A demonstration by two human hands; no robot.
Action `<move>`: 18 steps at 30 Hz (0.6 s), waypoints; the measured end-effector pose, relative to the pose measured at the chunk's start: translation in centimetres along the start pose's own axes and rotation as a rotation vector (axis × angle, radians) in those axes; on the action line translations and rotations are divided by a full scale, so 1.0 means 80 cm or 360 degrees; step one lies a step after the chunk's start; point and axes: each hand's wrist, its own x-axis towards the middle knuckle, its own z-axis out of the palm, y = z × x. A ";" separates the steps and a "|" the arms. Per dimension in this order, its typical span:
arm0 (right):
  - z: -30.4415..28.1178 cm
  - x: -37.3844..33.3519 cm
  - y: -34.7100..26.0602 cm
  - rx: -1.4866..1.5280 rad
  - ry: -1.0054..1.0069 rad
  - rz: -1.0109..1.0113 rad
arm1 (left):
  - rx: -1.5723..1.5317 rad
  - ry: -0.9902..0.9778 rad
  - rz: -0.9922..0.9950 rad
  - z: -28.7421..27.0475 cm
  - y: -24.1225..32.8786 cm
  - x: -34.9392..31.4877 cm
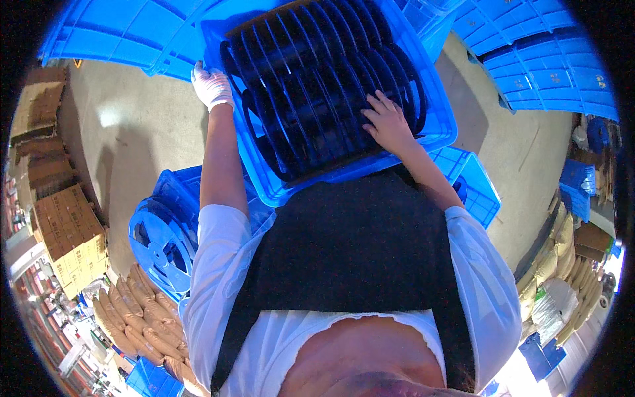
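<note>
In front of me is a blue plastic crate [268, 188], tilted in view. Two rows of black reels [317, 76] fill it, standing on edge side by side like discs. My left hand [211, 87], in a white glove, is closed over the crate's left rim. On the right, my right hand [385, 118] looks ungloved and lies over the nearer row of reels. Its fingers are spread and appear to touch the reel edges, with nothing gripped. The undersides of the fingers of both hands are hidden.
Large blue bins [132, 33] stand behind the crate, with more blue bins [549, 66] at far right. A blue reel [162, 241] sits by a bin at lower left. Cardboard boxes [69, 231] and brown sacks [142, 311] line the left; pale sacks [555, 258] are stacked right.
</note>
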 end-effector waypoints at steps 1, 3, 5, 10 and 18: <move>0.000 0.000 0.001 0.0010 -0.0004 0.0009 | -0.0204 -0.0036 -0.0121 -0.004 0.014 -0.004; 0.000 0.000 0.001 0.0026 -0.0010 0.0011 | -0.0165 -0.0019 -0.0105 -0.005 0.018 -0.005; 0.000 0.001 -0.001 0.0038 -0.0016 -0.0004 | 0.0320 0.0085 0.0167 -0.005 0.007 -0.002; 0.002 0.001 0.001 0.0013 -0.0064 0.0003 | -0.0119 0.0034 -0.0085 0.003 -0.004 0.004; 0.011 -0.001 0.008 -0.0002 -0.0083 0.0003 | -0.0115 0.0027 -0.0087 -0.006 0.028 -0.008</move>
